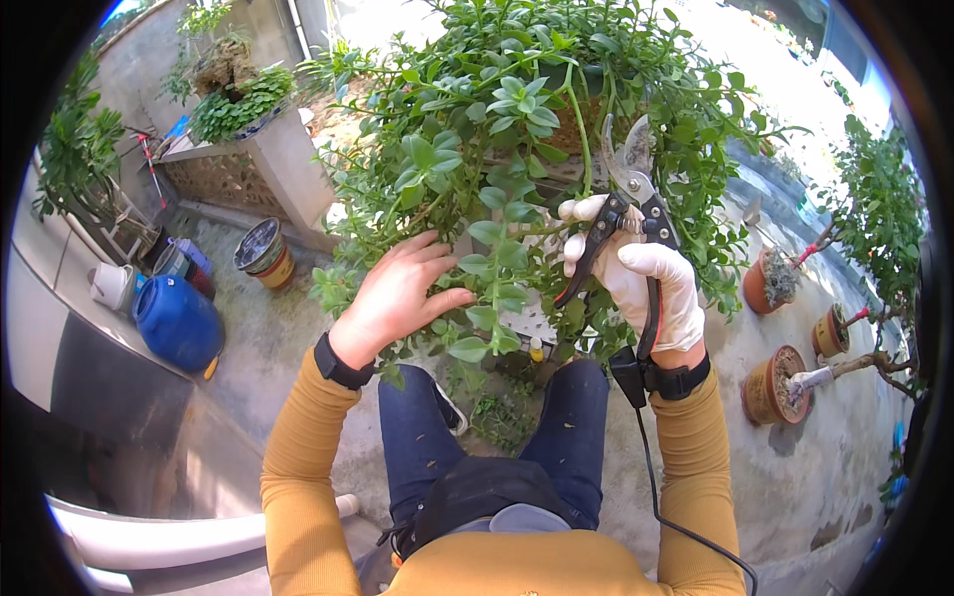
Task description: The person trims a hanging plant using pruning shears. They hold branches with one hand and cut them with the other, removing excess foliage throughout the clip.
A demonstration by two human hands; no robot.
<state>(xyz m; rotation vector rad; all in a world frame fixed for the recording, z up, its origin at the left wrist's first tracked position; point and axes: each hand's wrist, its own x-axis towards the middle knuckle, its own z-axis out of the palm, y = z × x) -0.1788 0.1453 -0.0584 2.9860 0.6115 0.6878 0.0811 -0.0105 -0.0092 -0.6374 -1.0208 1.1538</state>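
A bushy trailing plant with fleshy green leaves (425, 160) spreads in front of me, its stems hanging over the pot and stand. My left hand (399, 287), bare, reaches in at the plant's left side with the fingers spread among the stems. In a white glove, my right hand (659, 290) holds a pair of pruning shears (633, 186) by their black and red handles. The shears point up, their blades apart, close to the right of a thick hanging stem (585, 138). Leaves hide part of the pot.
Potted plants (764, 283) stand on the concrete at the right. On the left are a blue plastic barrel (179, 320), a pot with dark contents (264, 257) and a raised planter wall (287, 167). Cut greenery (496, 421) lies on the ground between my legs.
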